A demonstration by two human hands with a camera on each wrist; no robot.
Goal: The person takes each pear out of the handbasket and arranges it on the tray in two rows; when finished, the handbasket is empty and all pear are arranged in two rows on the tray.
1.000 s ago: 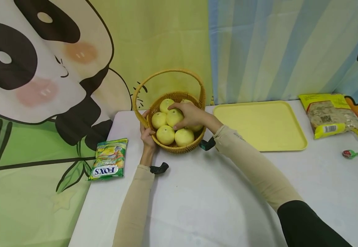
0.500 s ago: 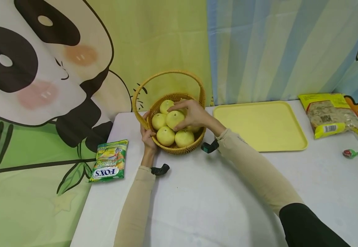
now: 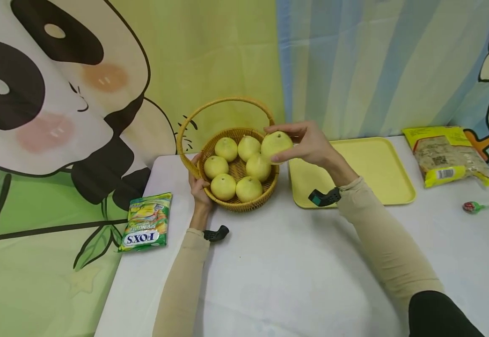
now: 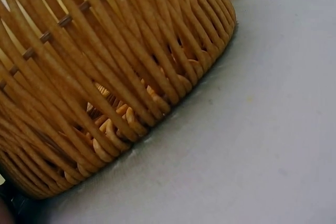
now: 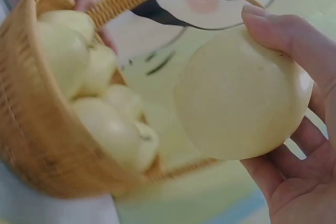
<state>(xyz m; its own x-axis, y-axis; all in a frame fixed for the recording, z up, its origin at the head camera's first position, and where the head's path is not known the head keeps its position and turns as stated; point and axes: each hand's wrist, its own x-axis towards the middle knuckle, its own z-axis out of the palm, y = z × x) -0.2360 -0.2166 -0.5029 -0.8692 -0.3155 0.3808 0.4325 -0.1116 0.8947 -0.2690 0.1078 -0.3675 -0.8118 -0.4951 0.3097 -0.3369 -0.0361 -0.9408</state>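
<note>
Fruit (image 3: 276, 144) is held by the right hand (image 3: 310, 144); the left hand (image 3: 200, 190) grips the basket (image 3: 244, 206).

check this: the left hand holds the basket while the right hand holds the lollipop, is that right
Not quite: the right hand holds a yellow-green fruit, not the lollipop, which lies on the table. The head view shows it. The left hand does hold the basket.

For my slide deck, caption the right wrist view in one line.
Right hand gripping a pale yellow fruit near a wicker basket of similar fruit.
</note>
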